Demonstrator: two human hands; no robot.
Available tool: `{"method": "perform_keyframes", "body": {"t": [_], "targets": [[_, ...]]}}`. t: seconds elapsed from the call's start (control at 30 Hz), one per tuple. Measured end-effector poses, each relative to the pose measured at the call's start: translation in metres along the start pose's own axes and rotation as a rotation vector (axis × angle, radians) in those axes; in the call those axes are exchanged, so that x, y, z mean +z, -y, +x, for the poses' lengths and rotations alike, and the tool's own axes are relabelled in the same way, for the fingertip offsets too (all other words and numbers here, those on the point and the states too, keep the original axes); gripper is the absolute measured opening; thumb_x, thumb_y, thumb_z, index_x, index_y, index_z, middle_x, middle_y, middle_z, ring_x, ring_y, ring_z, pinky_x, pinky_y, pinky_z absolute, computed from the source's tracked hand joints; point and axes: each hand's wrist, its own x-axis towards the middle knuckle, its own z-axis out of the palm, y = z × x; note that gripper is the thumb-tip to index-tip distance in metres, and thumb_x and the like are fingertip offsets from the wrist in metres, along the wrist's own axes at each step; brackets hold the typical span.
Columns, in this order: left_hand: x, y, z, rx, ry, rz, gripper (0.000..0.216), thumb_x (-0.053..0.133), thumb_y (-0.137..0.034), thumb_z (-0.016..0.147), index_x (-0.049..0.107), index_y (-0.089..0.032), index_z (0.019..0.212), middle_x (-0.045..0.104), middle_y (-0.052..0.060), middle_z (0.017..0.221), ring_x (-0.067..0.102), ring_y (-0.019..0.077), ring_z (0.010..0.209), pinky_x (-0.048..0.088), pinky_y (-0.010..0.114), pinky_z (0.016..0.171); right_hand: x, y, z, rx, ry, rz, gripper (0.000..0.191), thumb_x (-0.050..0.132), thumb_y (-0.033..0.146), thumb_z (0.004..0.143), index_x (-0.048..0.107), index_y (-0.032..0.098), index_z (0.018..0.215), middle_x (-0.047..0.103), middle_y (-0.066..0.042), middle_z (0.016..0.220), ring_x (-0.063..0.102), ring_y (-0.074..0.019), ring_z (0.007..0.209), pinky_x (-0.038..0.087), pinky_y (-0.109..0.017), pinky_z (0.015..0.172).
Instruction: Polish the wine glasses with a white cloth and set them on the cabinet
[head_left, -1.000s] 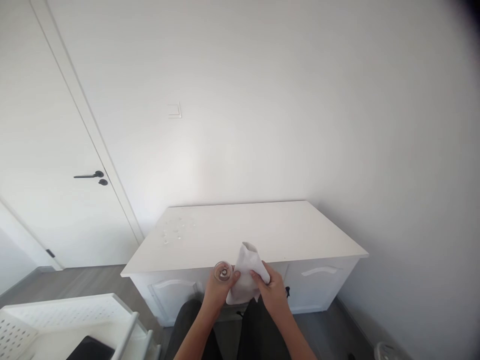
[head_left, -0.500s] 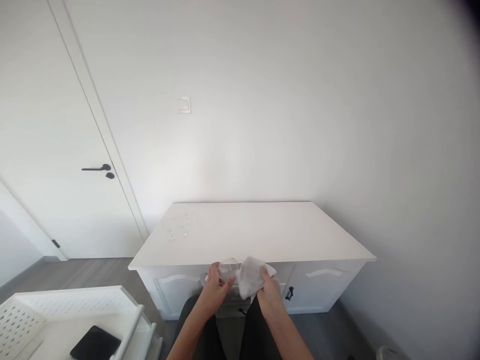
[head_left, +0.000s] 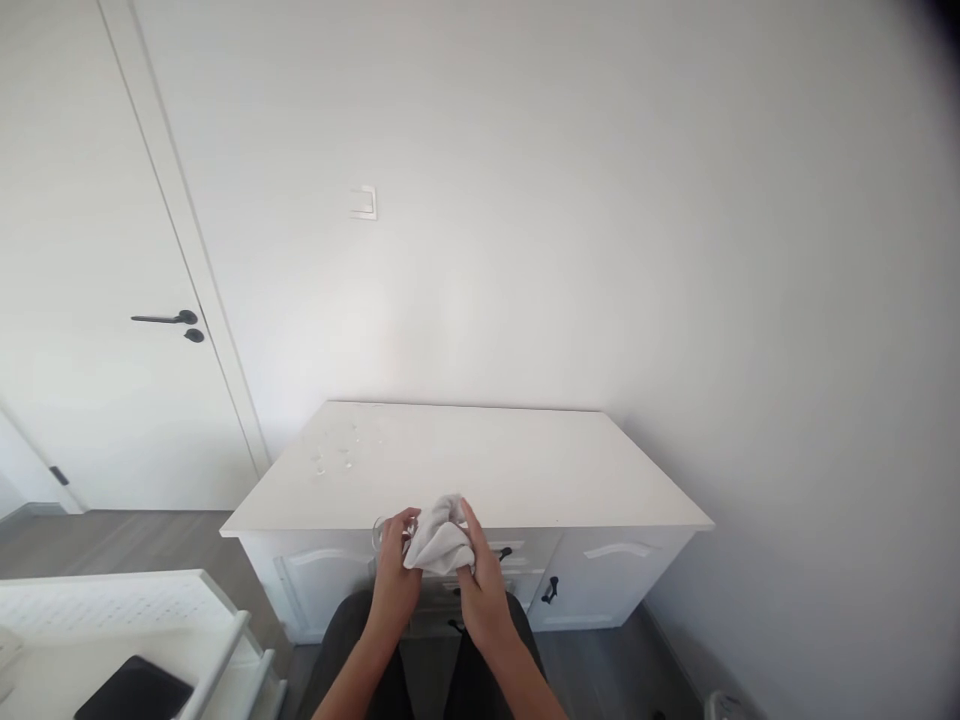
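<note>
My left hand (head_left: 397, 560) is closed around a clear wine glass (head_left: 377, 533), whose round edge shows just left of the fingers. The rest of the glass is hidden by that hand and by a white cloth (head_left: 441, 540). My right hand (head_left: 480, 575) grips the bunched cloth and presses it against the glass from the right. Both hands are close together at the front edge of a white cabinet (head_left: 480, 470), above my knees.
Several clear glasses (head_left: 346, 460), hard to make out, stand on the cabinet top at the left. To the lower left is a white perforated cart (head_left: 217, 640) holding a flat black object (head_left: 135, 690). A door handle (head_left: 166, 318) and a light switch (head_left: 364, 203) are behind.
My right hand has brought the cloth left onto the glass, and the cloth is now bunched over its open end. The view has shifted slightly to the right.
</note>
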Motion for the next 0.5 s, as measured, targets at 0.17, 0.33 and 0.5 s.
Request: {"method": "perform_keyframes", "body": {"t": [0.17, 0.33, 0.5], "targets": [[0.002, -0.022, -0.007, 0.078, 0.244, -0.078, 0.033, 0.063, -0.026, 0.092, 0.066, -0.027, 0.124, 0.058, 0.009, 0.125, 0.067, 0.0245, 0.109, 0.061, 0.039, 0.089, -0.037, 0.030, -0.012, 0.177, 0.214, 0.062, 0.087, 0.065, 0.046, 0.100, 0.013, 0.034, 0.169, 0.045, -0.007, 0.164, 0.050, -0.0236, 0.144, 0.036, -0.043, 0.122], [0.017, -0.029, -0.017, 0.066, 0.329, 0.018, 0.028, 0.068, -0.037, 0.094, 0.069, -0.028, 0.121, 0.061, 0.008, 0.114, 0.069, 0.0231, 0.099, 0.064, 0.039, 0.085, -0.045, 0.021, -0.024, 0.158, 0.082, 0.040, 0.075, 0.073, 0.045, 0.093, 0.043, 0.030, 0.160, 0.057, -0.009, 0.154, 0.058, -0.0282, 0.136, 0.045, -0.043, 0.115], [0.019, -0.016, -0.012, 0.066, 0.335, 0.105, 0.027, 0.053, -0.041, 0.102, 0.072, -0.024, 0.112, 0.066, 0.012, 0.127, 0.073, 0.0207, 0.080, 0.066, 0.042, 0.076, -0.046, -0.029, -0.022, 0.215, -0.207, 0.066, 0.066, 0.078, 0.054, 0.086, 0.064, 0.022, 0.142, 0.068, -0.012, 0.140, 0.062, -0.0322, 0.128, 0.044, -0.045, 0.114]]}}
